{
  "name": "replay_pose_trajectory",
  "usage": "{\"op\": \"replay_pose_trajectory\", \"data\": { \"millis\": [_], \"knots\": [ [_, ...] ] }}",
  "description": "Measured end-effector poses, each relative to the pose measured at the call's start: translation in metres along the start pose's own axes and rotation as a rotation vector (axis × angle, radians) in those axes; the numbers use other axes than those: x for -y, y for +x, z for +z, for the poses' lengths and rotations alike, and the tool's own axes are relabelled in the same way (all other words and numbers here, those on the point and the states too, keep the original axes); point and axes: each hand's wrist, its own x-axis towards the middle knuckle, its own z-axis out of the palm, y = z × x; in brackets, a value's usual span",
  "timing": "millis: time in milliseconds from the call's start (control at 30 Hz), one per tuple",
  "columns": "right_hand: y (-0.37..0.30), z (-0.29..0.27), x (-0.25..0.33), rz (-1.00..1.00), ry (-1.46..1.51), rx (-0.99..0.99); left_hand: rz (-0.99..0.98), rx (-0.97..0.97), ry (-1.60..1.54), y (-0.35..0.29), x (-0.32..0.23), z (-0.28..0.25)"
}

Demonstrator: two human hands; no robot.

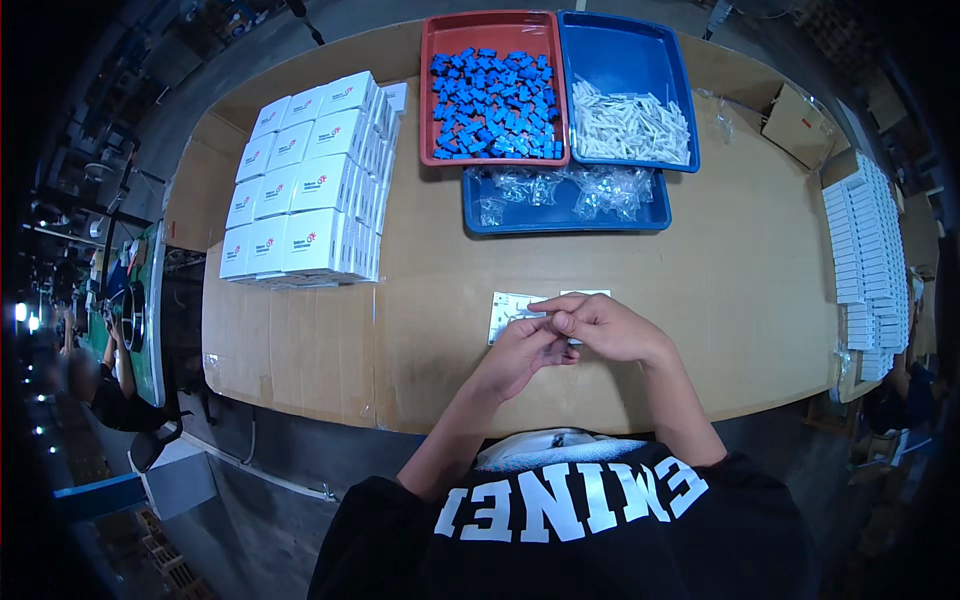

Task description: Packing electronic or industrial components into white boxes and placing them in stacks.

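My left hand [520, 356] and my right hand [616, 330] meet close to the front edge of the cardboard-covered table. The right fingers reach left across the left fingertips, and both hands are closed against each other. Whatever lies between the fingers is hidden or too small to make out. Beneath them, a white printed sheet [506, 308] lies flat on the table, partly covered by the left hand. Another white piece [600, 293] shows just behind the right hand, mostly covered by it.
A red tray [428, 120] holds blue plastic parts. Beside it, a blue tray [625, 28] holds white slender pieces; a lower blue tray [560, 226] holds clear bags. White boxes [318, 185] are stacked left, narrow white boxes [862, 260] right. Far left, a person [110, 395] sits at a green bench.
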Motion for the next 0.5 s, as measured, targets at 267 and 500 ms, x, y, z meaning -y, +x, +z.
{"op": "replay_pose_trajectory", "data": {
  "millis": [267,500],
  "knots": [
    [0.0,-0.01,0.006,0.232,0.167,0.166,0.012,0.009,-0.064,0.0,-0.001,0.003],
    [0.003,-0.011,0.005,0.245,-0.023,0.261,-0.02,0.046,0.001,-0.007,0.008,-0.004]
  ]
}}
